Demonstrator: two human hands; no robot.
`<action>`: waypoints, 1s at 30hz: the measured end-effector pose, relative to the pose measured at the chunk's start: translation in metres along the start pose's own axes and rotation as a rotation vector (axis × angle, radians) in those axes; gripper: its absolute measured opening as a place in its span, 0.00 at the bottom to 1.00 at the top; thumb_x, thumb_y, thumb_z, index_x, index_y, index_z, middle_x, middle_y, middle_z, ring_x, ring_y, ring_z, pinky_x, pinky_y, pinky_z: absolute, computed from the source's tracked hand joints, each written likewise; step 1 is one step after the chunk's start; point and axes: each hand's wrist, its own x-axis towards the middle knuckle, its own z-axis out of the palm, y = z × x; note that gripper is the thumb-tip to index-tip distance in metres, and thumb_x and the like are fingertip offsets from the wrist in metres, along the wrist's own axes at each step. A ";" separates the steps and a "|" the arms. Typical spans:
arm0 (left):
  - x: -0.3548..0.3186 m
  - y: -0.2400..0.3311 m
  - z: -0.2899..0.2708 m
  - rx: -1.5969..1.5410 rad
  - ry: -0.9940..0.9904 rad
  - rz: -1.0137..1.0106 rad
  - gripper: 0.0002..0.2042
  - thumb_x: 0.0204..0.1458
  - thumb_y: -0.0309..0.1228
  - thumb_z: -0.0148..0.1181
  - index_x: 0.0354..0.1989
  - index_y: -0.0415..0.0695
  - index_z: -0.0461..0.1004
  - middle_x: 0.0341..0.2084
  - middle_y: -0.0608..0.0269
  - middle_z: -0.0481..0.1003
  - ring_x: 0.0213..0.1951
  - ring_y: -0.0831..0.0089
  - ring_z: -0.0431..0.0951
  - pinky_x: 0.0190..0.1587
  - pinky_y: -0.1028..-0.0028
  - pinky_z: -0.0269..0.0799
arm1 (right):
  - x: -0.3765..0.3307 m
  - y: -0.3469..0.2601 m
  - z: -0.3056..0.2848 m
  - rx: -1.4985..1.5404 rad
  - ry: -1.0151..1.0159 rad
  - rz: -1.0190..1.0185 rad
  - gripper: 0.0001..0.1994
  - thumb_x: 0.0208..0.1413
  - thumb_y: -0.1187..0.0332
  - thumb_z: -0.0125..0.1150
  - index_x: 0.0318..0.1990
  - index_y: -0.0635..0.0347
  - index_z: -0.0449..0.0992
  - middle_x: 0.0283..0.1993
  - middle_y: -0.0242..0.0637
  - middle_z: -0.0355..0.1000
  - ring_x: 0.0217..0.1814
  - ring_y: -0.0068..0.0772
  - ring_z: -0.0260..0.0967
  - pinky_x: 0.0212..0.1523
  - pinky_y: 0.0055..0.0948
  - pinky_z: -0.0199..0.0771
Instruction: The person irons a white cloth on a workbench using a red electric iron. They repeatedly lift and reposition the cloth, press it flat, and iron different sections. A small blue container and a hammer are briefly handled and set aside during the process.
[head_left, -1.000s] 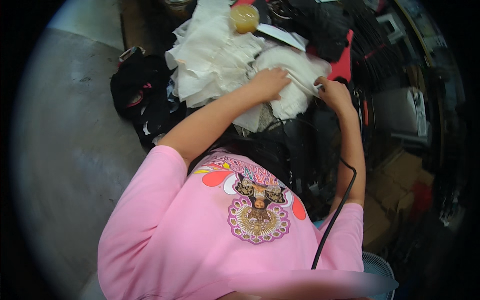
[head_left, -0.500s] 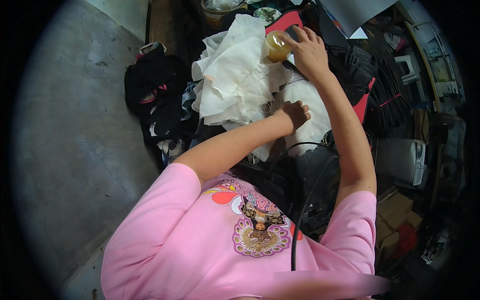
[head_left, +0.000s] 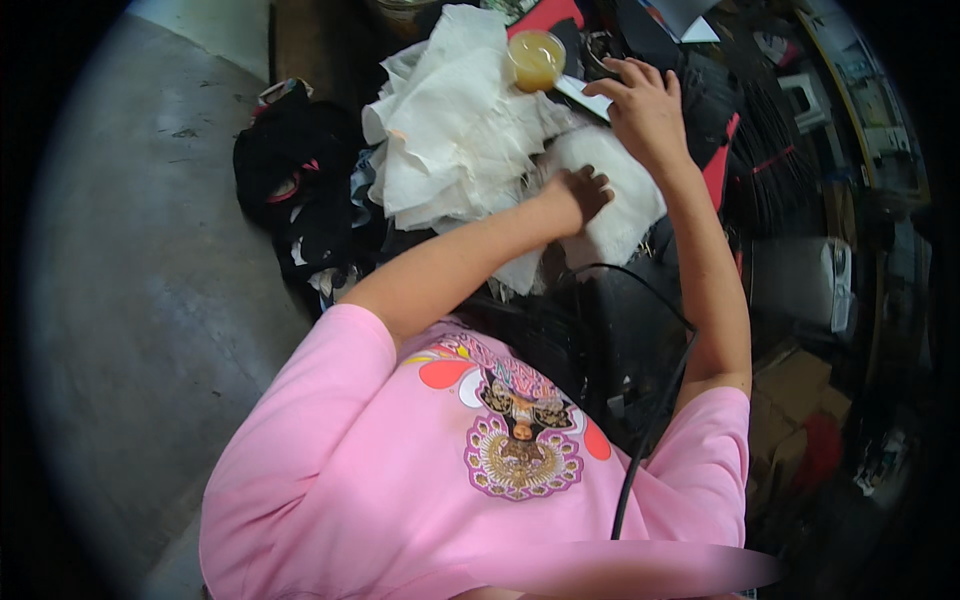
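My left hand [head_left: 578,198] rests over a white padded cloth piece [head_left: 615,215], its fingers curled in shade; whatever they hold is hidden. Beyond and to the right, my right hand [head_left: 648,118] hovers with its fingers spread and nothing in them. Close to its fingertips lies a flat white item [head_left: 583,97]. A clear round tub [head_left: 536,62] of yellowish stuff stands left of that hand, apart from it. Left of both hands spreads a loose pile of thin white cloth sheets [head_left: 455,130].
Black clothes or fabric [head_left: 295,170] are heaped at the left edge of the work surface. A black cable [head_left: 655,420] runs up across my front. To the right are a tied stack of black pieces [head_left: 775,165], a pale container [head_left: 800,285] and cardboard [head_left: 790,390].
My right hand has come away from the tub, back and to the right. My left hand stays on the cloth, its fingers slightly shifted. The view has tilted a little.
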 end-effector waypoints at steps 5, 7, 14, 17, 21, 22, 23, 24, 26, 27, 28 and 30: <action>-0.010 -0.004 0.007 -0.042 0.172 0.072 0.26 0.37 0.36 0.72 0.48 0.48 0.72 0.44 0.63 0.72 0.50 0.63 0.71 0.44 0.67 0.76 | -0.074 0.047 -0.012 0.633 -0.007 0.220 0.21 0.49 0.76 0.54 0.49 0.44 0.80 0.53 0.33 0.74 0.58 0.41 0.67 0.58 0.37 0.66; -0.013 0.000 0.006 -0.052 0.145 0.044 0.26 0.35 0.35 0.73 0.47 0.47 0.72 0.43 0.63 0.72 0.49 0.62 0.71 0.42 0.66 0.76 | -0.111 0.050 -0.010 0.812 0.010 0.376 0.21 0.50 0.80 0.49 0.50 0.54 0.79 0.48 0.33 0.76 0.51 0.32 0.70 0.54 0.28 0.67; -0.015 0.009 -0.001 -0.034 0.125 -0.024 0.25 0.35 0.33 0.73 0.46 0.47 0.72 0.43 0.62 0.71 0.50 0.61 0.71 0.42 0.64 0.77 | -0.183 0.014 0.018 0.953 -0.081 0.349 0.26 0.43 0.78 0.48 0.51 0.50 0.80 0.40 0.36 0.73 0.49 0.32 0.68 0.52 0.28 0.68; -0.013 0.009 -0.003 -0.041 0.079 -0.022 0.26 0.36 0.33 0.73 0.47 0.47 0.72 0.44 0.62 0.71 0.51 0.60 0.70 0.44 0.64 0.77 | -0.186 0.006 0.039 0.468 -0.157 0.490 0.25 0.50 0.70 0.53 0.59 0.51 0.73 0.48 0.41 0.69 0.52 0.42 0.65 0.55 0.37 0.66; -0.014 0.010 -0.006 -0.043 0.067 -0.028 0.27 0.36 0.33 0.73 0.48 0.47 0.72 0.45 0.62 0.70 0.52 0.60 0.70 0.46 0.64 0.77 | -0.188 0.003 0.067 0.309 -0.147 0.682 0.26 0.53 0.64 0.54 0.62 0.52 0.68 0.49 0.45 0.68 0.52 0.48 0.66 0.53 0.42 0.68; -0.015 0.010 -0.007 -0.048 0.065 -0.031 0.27 0.36 0.33 0.73 0.49 0.47 0.72 0.46 0.62 0.70 0.52 0.60 0.70 0.46 0.65 0.77 | -0.189 0.001 0.072 0.282 -0.142 0.691 0.27 0.52 0.64 0.54 0.62 0.54 0.68 0.49 0.46 0.68 0.52 0.48 0.66 0.52 0.43 0.69; -0.015 0.010 -0.007 -0.042 0.066 -0.028 0.27 0.36 0.33 0.73 0.49 0.47 0.72 0.46 0.62 0.70 0.52 0.60 0.70 0.46 0.64 0.77 | -0.190 -0.001 0.075 0.255 -0.155 0.715 0.27 0.52 0.63 0.54 0.62 0.55 0.67 0.48 0.47 0.68 0.51 0.48 0.67 0.51 0.43 0.70; -0.015 0.010 -0.008 -0.041 0.068 -0.026 0.27 0.36 0.33 0.73 0.48 0.47 0.72 0.46 0.62 0.70 0.52 0.60 0.70 0.46 0.64 0.77 | -0.191 -0.003 0.077 0.241 -0.126 0.716 0.26 0.53 0.63 0.54 0.62 0.55 0.68 0.48 0.47 0.68 0.51 0.48 0.67 0.51 0.43 0.70; -0.014 0.010 -0.007 -0.037 0.067 -0.023 0.27 0.36 0.33 0.73 0.48 0.47 0.72 0.46 0.62 0.70 0.52 0.60 0.70 0.46 0.64 0.77 | -0.192 -0.007 0.080 0.209 -0.088 0.732 0.25 0.53 0.62 0.53 0.60 0.57 0.70 0.48 0.47 0.68 0.51 0.49 0.67 0.51 0.43 0.70; -0.013 0.010 -0.007 -0.033 0.063 -0.022 0.27 0.36 0.33 0.73 0.49 0.47 0.72 0.46 0.62 0.70 0.52 0.59 0.70 0.46 0.64 0.77 | -0.194 -0.009 0.080 0.218 -0.097 0.745 0.24 0.53 0.62 0.54 0.59 0.56 0.71 0.48 0.47 0.68 0.50 0.49 0.67 0.50 0.43 0.70; -0.013 0.009 -0.007 -0.031 0.062 -0.020 0.27 0.36 0.33 0.73 0.49 0.47 0.72 0.46 0.62 0.70 0.51 0.59 0.70 0.46 0.64 0.77 | -0.195 -0.011 0.080 0.225 -0.091 0.745 0.24 0.53 0.62 0.54 0.59 0.55 0.72 0.48 0.46 0.68 0.50 0.48 0.67 0.50 0.43 0.70; -0.013 0.009 -0.007 -0.025 0.070 -0.013 0.28 0.36 0.34 0.73 0.50 0.48 0.72 0.46 0.62 0.70 0.51 0.60 0.70 0.46 0.64 0.77 | -0.198 -0.012 0.081 0.268 -0.039 0.753 0.22 0.53 0.63 0.56 0.57 0.53 0.74 0.47 0.45 0.68 0.50 0.47 0.67 0.50 0.42 0.70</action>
